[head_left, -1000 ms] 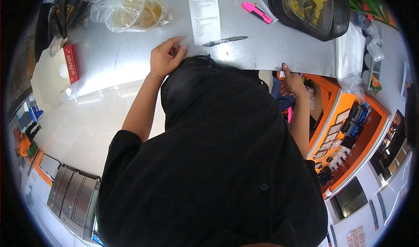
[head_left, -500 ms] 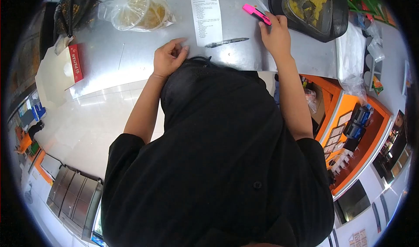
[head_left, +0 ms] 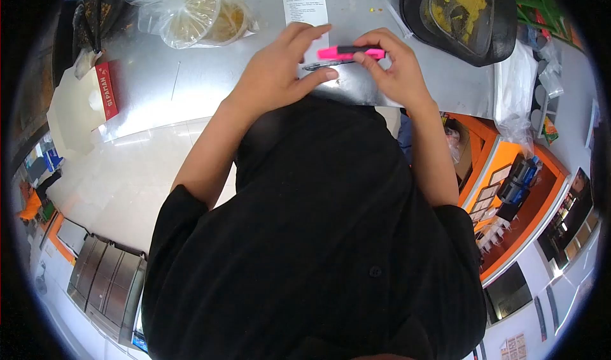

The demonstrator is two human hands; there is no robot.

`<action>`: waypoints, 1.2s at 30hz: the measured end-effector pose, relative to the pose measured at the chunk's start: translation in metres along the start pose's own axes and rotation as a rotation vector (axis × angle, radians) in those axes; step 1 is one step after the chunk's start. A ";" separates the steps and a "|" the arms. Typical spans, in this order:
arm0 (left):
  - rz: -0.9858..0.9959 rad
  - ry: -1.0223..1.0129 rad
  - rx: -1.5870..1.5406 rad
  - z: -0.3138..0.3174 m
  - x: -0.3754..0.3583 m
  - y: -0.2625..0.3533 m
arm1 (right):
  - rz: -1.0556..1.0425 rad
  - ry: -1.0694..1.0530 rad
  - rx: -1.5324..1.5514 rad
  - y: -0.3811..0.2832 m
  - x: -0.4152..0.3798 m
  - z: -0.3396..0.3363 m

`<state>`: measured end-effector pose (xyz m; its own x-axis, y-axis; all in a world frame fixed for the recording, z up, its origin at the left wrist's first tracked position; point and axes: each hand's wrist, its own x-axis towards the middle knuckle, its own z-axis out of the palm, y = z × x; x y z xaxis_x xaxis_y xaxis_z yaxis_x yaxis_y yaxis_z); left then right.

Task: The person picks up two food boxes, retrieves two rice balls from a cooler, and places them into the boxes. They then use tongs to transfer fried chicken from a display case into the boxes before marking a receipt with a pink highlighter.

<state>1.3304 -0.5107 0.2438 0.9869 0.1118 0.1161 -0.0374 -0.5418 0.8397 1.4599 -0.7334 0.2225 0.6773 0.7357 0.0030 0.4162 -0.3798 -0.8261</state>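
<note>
A pink and black highlighter (head_left: 336, 53) is held level above the metal table, its far end pinched by my right hand (head_left: 400, 67). My left hand (head_left: 275, 68) is open at the highlighter's other end, thumb and fingers apart; I see no contact between them. Below the highlighter lies a pen (head_left: 312, 66), partly hidden by it and by my left thumb. A printed receipt (head_left: 305, 7) lies flat beyond my left hand, whose fingers cover its lower part.
Knotted clear plastic bags (head_left: 203, 16) with yellowish contents sit at the back left. A black tray (head_left: 503, 32) with yellow residue stands at the back right. At the left edge is a red and cream box (head_left: 105, 91). An orange shelf unit (head_left: 509, 150) stands right of the table.
The highlighter has been lifted off the table by my right hand and brought left. My left hand has moved forward and right, its fingers spreading towards it.
</note>
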 end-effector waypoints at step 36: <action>0.265 -0.149 0.297 0.022 -0.007 -0.119 | 0.340 0.210 0.914 0.029 0.082 0.064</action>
<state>1.3315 -0.4652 0.1316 0.9619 -0.1738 0.2108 -0.2677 -0.7546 0.5991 1.4885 -0.6483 0.1626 0.8039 0.5205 -0.2879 -0.3871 0.0902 -0.9176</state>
